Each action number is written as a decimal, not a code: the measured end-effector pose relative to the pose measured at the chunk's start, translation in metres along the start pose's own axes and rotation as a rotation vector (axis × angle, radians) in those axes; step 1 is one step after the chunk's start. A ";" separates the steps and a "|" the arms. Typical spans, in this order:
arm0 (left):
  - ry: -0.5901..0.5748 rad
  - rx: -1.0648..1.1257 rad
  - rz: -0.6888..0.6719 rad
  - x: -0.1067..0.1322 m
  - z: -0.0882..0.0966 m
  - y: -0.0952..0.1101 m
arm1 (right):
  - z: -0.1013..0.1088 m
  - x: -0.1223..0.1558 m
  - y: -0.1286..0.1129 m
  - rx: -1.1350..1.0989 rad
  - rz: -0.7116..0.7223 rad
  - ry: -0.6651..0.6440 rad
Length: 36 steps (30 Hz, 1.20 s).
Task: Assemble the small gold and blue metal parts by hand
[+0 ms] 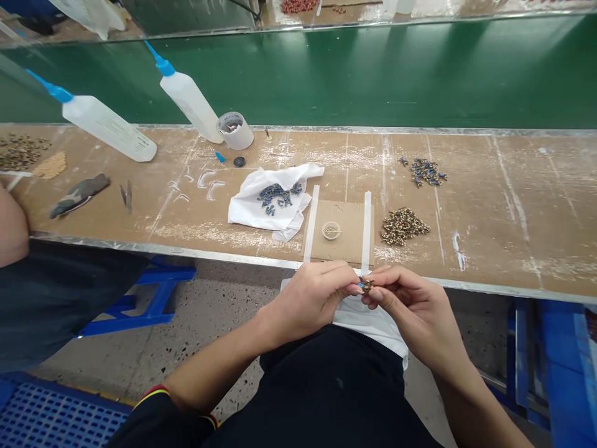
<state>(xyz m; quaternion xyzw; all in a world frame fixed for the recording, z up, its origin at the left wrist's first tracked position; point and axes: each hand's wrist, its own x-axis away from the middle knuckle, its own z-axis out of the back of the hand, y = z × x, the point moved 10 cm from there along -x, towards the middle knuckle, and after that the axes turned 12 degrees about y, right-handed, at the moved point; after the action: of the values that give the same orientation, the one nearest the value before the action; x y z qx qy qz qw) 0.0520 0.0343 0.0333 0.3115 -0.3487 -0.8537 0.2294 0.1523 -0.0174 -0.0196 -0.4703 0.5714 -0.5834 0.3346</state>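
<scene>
Just in front of the table edge, my left hand and my right hand meet fingertip to fingertip. Between them is a tiny blue and brass-coloured piece, pinched from both sides and partly hidden by the fingers. Beyond the hands, a small clear cup sits on a cardboard square edged with white tape. Small blue pieces lie on a white cloth to the left. On the right are a heap of brass-coloured pieces and a group of blue and brass pieces.
Two white bottles with blue nozzles lean at the back left, beside a tape roll. Tweezers lie further left. Another person's arm is at the left edge. A green belt runs behind the table.
</scene>
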 end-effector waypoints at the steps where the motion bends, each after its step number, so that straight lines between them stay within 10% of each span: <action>1: -0.005 0.017 0.005 0.000 0.000 0.000 | 0.001 0.000 0.001 -0.009 -0.012 0.005; 26: -0.071 0.005 0.122 -0.008 -0.009 -0.025 | -0.005 -0.019 0.010 0.072 0.028 -0.031; 29: -0.094 0.010 0.347 -0.011 0.015 -0.075 | 0.030 -0.057 0.010 0.207 0.033 0.022; 31: 0.087 -0.130 0.486 -0.012 0.057 -0.118 | 0.077 -0.098 0.006 0.361 0.110 0.200; 36: 0.236 -0.630 0.552 -0.010 0.115 -0.188 | 0.177 -0.198 0.014 0.582 0.197 0.563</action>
<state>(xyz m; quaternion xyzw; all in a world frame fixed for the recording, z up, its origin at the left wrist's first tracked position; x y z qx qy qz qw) -0.0536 0.2145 -0.0367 0.2169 -0.1128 -0.7837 0.5711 0.3807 0.1025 -0.0833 -0.1212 0.4940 -0.7915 0.3387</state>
